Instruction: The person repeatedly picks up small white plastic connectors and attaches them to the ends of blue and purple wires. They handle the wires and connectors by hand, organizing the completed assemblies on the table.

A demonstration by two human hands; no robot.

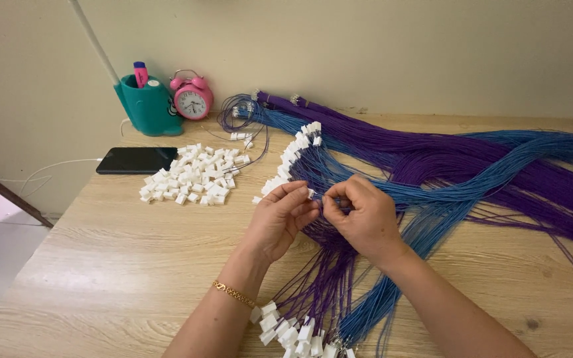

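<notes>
Both hands meet at mid-worktop, palms turned inward. The left hand (280, 215) has its grip pinched on a small white connector (311, 193); the right hand (363, 215) has its grip closed on a blue wire (432, 192), which runs lengthwise toward the far right.

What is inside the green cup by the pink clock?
A pink marker sticks up out of the green cup, left of the pink clock. The cup's wall hides the marker's lower part and anything else inside.
</notes>
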